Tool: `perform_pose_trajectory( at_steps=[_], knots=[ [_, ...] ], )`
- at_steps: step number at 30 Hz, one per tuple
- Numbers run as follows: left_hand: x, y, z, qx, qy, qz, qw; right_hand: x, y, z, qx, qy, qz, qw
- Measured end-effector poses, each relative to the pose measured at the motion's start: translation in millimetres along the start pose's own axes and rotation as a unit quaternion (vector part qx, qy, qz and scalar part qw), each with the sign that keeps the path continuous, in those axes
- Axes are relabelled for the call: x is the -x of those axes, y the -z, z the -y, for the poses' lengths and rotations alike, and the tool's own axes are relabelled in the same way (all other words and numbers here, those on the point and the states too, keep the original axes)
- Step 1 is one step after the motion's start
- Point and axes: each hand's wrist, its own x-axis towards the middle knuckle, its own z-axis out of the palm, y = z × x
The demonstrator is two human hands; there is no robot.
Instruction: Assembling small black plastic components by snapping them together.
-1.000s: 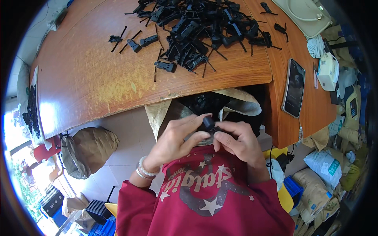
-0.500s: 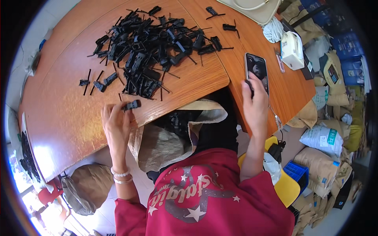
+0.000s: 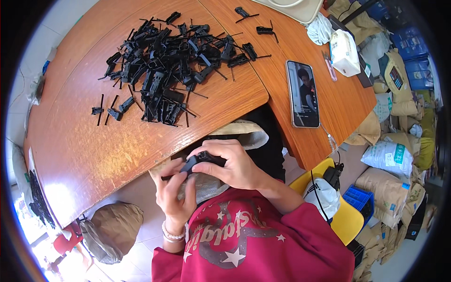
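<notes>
My two hands meet above the lap, just off the table's near edge. Between them is a black plastic clip-like part point(image 3: 190, 164) with a ridged end. My right hand point(image 3: 234, 164) grips it from the right, thumb below and fingers over the top. From the left, my left hand point(image 3: 174, 190) pinches its lower end; those fingers are slightly blurred. Whether one piece or two are in the hands, I cannot tell. Beneath them a woven sack point(image 3: 251, 132) lies partly hidden. On the table is a large heap of similar black parts point(image 3: 159, 77) with thin strips sticking out.
A lit phone point(image 3: 303, 94) lies on the right part of the wooden table point(image 3: 89, 141), its cable hanging off the edge. Behind it are a tissue pack point(image 3: 345, 52) and a pale bag point(image 3: 293, 8). A yellow chair point(image 3: 345, 228) and stacked sacks point(image 3: 383, 188) stand at right.
My right hand has left the phone and come to the lap. My left hand has drawn back from the table's edge to meet it, bringing a black part. The phone's picture has changed.
</notes>
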Motion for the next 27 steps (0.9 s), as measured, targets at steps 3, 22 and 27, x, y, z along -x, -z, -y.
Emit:
perform_pose_trajectory(
  at_steps=[3,22,27],
  knots=[
    [15,2,-11,0.292,0.202,-0.058,0.933,0,11,3,-0.002,0.011,0.073,0.997],
    [21,15,-22,0.51,0.405,0.102,0.752,23,2,10,0.042,0.065,0.152,0.985],
    [22,19,-20,0.421,0.35,0.147,0.824,25,3,6,-0.02,0.037,0.158,0.987]
  ],
)
